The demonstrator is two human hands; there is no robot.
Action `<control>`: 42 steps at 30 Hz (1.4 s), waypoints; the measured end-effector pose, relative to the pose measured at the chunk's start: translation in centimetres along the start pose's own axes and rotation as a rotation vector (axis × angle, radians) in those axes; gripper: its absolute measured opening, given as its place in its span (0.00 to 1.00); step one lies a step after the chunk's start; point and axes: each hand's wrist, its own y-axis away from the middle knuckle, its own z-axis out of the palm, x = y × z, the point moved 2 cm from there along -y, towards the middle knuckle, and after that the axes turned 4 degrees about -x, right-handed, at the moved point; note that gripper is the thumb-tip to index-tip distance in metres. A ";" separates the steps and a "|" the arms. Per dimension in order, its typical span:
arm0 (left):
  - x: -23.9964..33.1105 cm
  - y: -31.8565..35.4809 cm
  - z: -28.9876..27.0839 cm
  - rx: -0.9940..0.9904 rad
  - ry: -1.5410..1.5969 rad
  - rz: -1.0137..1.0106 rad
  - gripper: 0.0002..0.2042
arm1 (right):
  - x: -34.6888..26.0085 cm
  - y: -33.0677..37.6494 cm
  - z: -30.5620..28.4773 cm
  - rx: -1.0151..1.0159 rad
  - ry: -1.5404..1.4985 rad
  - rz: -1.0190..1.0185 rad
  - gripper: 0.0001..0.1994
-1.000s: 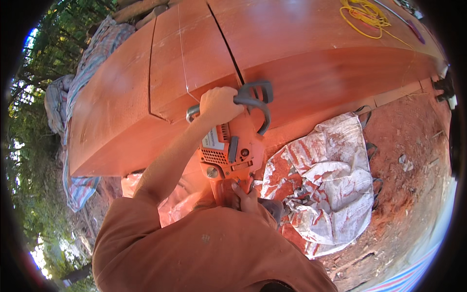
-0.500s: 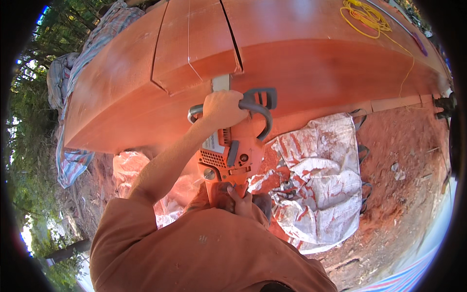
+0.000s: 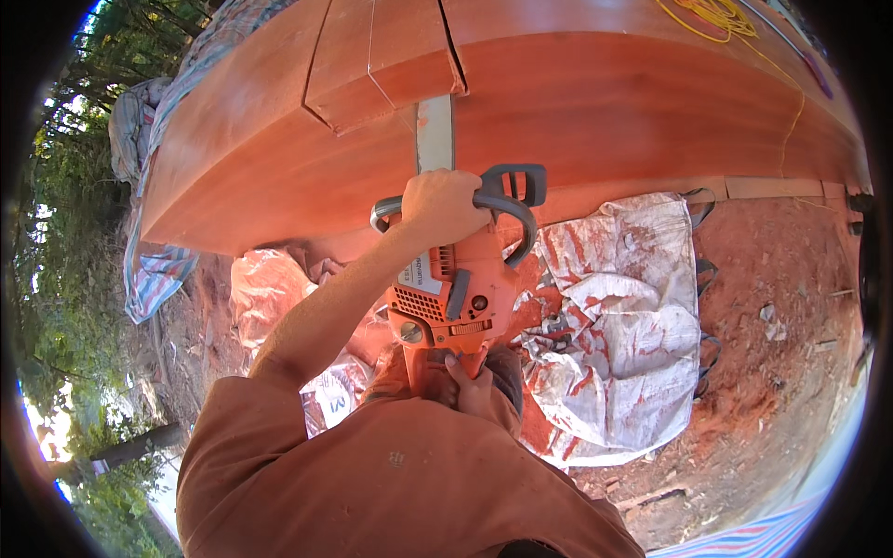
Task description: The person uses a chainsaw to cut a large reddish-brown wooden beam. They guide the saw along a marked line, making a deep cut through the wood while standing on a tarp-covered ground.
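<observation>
An orange chainsaw (image 3: 456, 302) is held in front of my body, its bar (image 3: 434, 135) pointing away from me. My left hand (image 3: 445, 206) is closed round the dark front handle. Low against my body, my right hand (image 3: 472, 383) grips the rear handle, partly hidden by the saw and my shirt. The bar's tip meets the lower edge of a big reddish wooden block (image 3: 633, 112), at the foot of a dark cut slot (image 3: 452, 46). A second cut (image 3: 314, 65) and a thin pale line run across the wood to the left.
A white woven sack (image 3: 633, 335) dusted with red sawdust lies on the ground at right. Another dusty sack (image 3: 270, 284) is at left. Yellow cord (image 3: 712, 19) rests on the block. Striped sheeting (image 3: 160, 279) hangs at the block's left end; trees stand beyond.
The chainsaw has drawn back from the wood, so more of its bar shows below the slot. Both hands keep their hold. The view has shifted slightly.
</observation>
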 end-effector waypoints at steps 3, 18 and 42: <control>0.1 0.4 0.2 0.007 0.017 -0.004 0.12 | 0.3 0.5 -0.6 0.039 0.034 -0.040 0.12; -1.6 -4.5 -1.3 0.072 0.036 0.037 0.10 | -3.6 -3.3 2.6 0.045 0.020 -0.086 0.13; -2.9 -6.4 -1.2 0.014 0.047 -0.031 0.14 | -6.7 -4.6 2.2 0.019 0.141 0.017 0.14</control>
